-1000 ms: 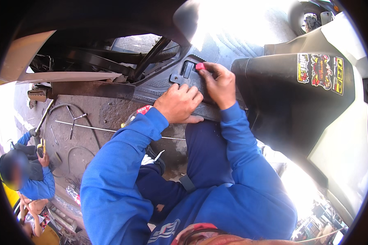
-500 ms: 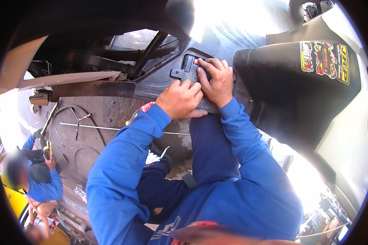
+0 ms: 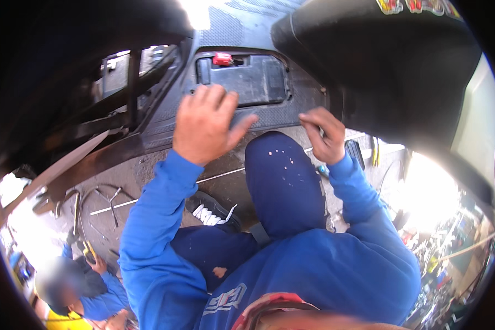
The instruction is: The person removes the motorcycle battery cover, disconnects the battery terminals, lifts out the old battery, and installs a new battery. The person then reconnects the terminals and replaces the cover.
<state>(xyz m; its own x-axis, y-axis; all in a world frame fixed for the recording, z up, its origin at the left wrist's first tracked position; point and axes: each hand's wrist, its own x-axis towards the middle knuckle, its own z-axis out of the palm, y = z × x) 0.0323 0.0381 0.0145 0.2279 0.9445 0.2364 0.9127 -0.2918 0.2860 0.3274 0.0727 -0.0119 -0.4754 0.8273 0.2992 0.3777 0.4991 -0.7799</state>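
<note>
A recessed compartment (image 3: 287, 70) in the scooter's ridged footboard (image 3: 220, 30) holds a dark grey block, which looks like a battery (image 3: 261, 82). A red terminal cap (image 3: 222, 59) sits on its far left part. Above the compartment's near left edge, my left hand (image 3: 206, 124) is open, fingers stretched out and thumb apart, holding nothing. My right hand (image 3: 325, 135) hovers over the footboard's near edge, right of my raised knee. Its thumb and forefinger are pinched together; whatever may be between them is too small to make out.
The black seat (image 3: 390, 66) bulks at the right. On the ground lie a thin rod (image 3: 223, 175), a T-shaped wrench (image 3: 114, 203) and a yellow-handled tool (image 3: 375, 151). At the lower left a co-worker (image 3: 88, 286) in blue sleeves crouches, holding something yellow.
Both hands have lifted off the compartment and come apart, the left opening and the right moving toward my knee's right side. The battery is now uncovered by them. The view has shifted too.
</note>
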